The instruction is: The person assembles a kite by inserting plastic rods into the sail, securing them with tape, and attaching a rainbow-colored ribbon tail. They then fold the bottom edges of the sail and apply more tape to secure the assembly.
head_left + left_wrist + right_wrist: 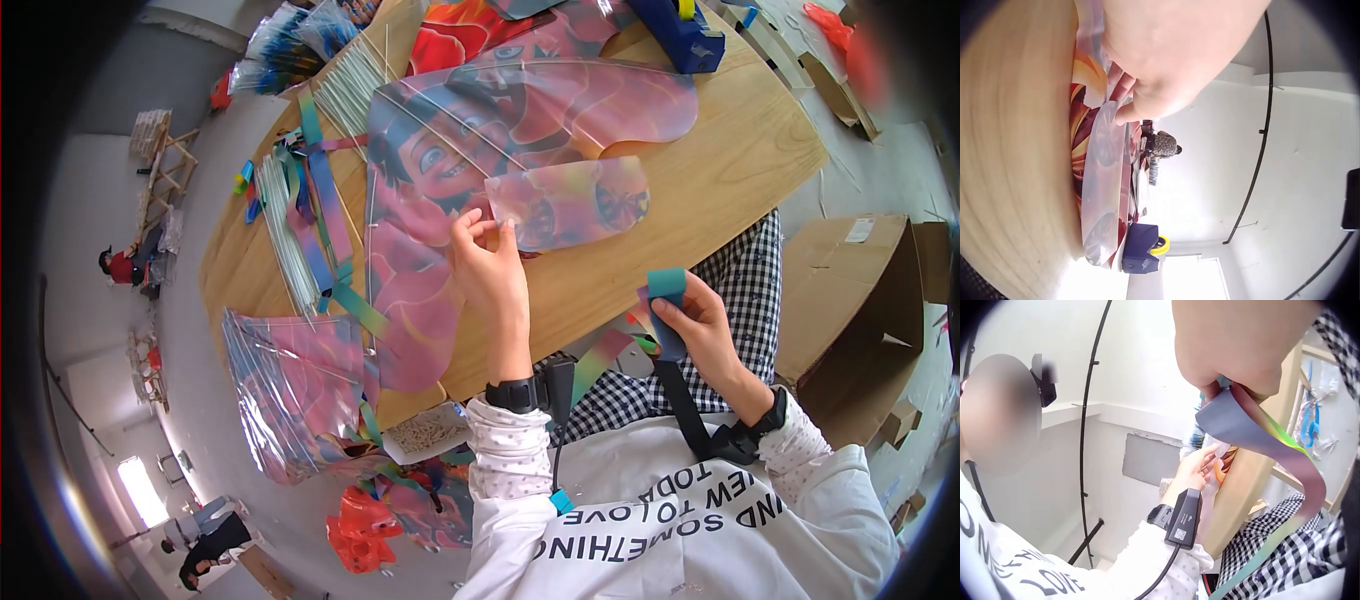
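Thumb and fingers of my left hand point(492, 275) pinch the near left corner of a small translucent printed sheet point(575, 205), rounded at its far end. The left wrist view shows the sheet point(1105, 181) raised on edge along the tabletop. Beneath it lies a large printed plastic sheet point(430, 230) with a cartoon face and thin rods across it, like a kite sail. Over my lap, my right hand point(708, 335) grips a folded ribbon point(667, 287) that fades from teal to purple. Its loose length point(1300, 472) hangs in a curve down across the checkered trousers in the right wrist view.
A blue tape dispenser point(690, 40) stands at the table's far edge. Bundles of white rods point(283, 235) and tangled ribbons point(325, 200) lie left. Stacked printed sheets point(290, 385) overhang the near left edge beside a small white box point(430, 435). A cardboard box point(845, 300) sits right.
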Action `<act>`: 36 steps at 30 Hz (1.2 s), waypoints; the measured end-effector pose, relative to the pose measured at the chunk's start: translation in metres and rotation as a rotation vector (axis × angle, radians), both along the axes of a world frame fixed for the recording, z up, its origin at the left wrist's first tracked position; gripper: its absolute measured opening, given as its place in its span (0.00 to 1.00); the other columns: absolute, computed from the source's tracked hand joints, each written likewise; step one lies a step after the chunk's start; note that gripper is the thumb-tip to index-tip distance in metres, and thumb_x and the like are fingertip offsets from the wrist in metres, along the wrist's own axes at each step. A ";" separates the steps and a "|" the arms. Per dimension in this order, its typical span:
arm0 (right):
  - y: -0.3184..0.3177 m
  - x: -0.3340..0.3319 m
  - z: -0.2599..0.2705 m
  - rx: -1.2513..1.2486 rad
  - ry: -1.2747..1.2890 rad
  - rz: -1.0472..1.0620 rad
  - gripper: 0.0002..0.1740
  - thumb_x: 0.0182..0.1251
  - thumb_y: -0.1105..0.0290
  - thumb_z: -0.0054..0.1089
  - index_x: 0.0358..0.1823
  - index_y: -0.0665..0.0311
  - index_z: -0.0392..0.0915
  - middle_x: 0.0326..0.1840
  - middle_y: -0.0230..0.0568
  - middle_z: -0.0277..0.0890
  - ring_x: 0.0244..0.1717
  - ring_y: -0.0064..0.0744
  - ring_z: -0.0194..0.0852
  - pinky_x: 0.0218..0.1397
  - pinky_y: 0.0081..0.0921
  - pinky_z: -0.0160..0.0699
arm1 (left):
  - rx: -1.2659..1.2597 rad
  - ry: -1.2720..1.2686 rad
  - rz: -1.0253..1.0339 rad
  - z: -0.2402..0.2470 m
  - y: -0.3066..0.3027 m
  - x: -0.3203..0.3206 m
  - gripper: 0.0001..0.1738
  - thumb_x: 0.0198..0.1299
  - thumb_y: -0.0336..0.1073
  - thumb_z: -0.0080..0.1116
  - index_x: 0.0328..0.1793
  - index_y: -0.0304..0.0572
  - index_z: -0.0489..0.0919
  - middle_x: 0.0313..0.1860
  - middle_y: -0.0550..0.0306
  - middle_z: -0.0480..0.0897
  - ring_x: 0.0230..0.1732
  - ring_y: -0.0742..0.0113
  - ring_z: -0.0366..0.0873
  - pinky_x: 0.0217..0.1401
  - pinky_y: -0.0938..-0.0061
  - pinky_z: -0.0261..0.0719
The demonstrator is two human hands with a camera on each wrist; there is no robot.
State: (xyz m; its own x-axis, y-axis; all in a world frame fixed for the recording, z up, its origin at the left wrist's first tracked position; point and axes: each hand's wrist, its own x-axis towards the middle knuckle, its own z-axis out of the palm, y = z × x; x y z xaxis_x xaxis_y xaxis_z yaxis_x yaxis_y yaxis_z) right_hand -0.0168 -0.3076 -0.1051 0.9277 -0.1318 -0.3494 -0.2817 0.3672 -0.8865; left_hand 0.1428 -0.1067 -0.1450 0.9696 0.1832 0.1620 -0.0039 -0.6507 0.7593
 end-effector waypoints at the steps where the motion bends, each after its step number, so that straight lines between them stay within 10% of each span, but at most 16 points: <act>1: 0.000 0.001 -0.002 -0.007 -0.010 -0.004 0.12 0.75 0.75 0.59 0.57 0.67 0.76 0.47 0.34 0.85 0.40 0.18 0.83 0.40 0.16 0.85 | 0.004 -0.022 -0.003 0.001 0.000 -0.001 0.22 0.59 0.32 0.71 0.57 0.36 0.75 0.44 0.57 0.86 0.39 0.66 0.82 0.46 0.70 0.79; 6: 0.001 0.003 0.001 0.032 -0.006 0.019 0.12 0.75 0.75 0.58 0.57 0.68 0.76 0.49 0.36 0.84 0.41 0.19 0.83 0.40 0.18 0.87 | -0.360 -0.016 -0.041 0.025 -0.005 -0.024 0.12 0.63 0.26 0.66 0.51 0.37 0.77 0.36 0.61 0.82 0.37 0.73 0.80 0.42 0.77 0.77; 12: -0.002 0.006 -0.007 -0.005 0.046 0.012 0.12 0.76 0.76 0.57 0.57 0.68 0.76 0.44 0.34 0.84 0.40 0.17 0.83 0.37 0.17 0.87 | -0.141 0.036 -0.161 0.007 -0.007 -0.088 0.05 0.66 0.22 0.59 0.46 0.36 0.82 0.38 0.60 0.76 0.33 0.72 0.75 0.35 0.77 0.75; 22: 0.012 0.040 0.013 -0.090 -0.173 -0.110 0.09 0.75 0.73 0.60 0.53 0.66 0.78 0.39 0.31 0.82 0.29 0.13 0.77 0.26 0.14 0.78 | 0.240 -0.116 -0.175 -0.025 -0.016 -0.107 0.20 0.64 0.31 0.66 0.62 0.33 0.82 0.44 0.55 0.76 0.37 0.63 0.80 0.39 0.69 0.79; 34: 0.004 0.015 -0.041 -0.129 0.043 0.038 0.12 0.75 0.75 0.59 0.56 0.69 0.77 0.43 0.30 0.83 0.41 0.14 0.79 0.43 0.14 0.79 | 0.535 -0.365 -0.113 0.003 -0.020 -0.095 0.17 0.59 0.27 0.65 0.56 0.34 0.83 0.52 0.51 0.80 0.48 0.53 0.80 0.48 0.65 0.80; 36: 0.004 0.021 -0.039 -0.093 0.037 0.030 0.12 0.75 0.74 0.60 0.56 0.68 0.78 0.43 0.29 0.82 0.40 0.13 0.78 0.42 0.14 0.78 | 0.342 -0.259 -0.365 -0.008 -0.018 -0.094 0.14 0.60 0.26 0.63 0.53 0.33 0.82 0.54 0.51 0.81 0.53 0.54 0.80 0.52 0.65 0.81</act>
State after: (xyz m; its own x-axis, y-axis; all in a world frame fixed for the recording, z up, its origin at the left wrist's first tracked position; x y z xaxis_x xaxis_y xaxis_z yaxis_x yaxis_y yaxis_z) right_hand 0.0043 -0.3037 -0.1444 0.9184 -0.1375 -0.3711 -0.3246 0.2745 -0.9051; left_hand 0.0487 -0.1251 -0.1530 0.8807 -0.2620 0.3947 -0.4337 -0.7812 0.4490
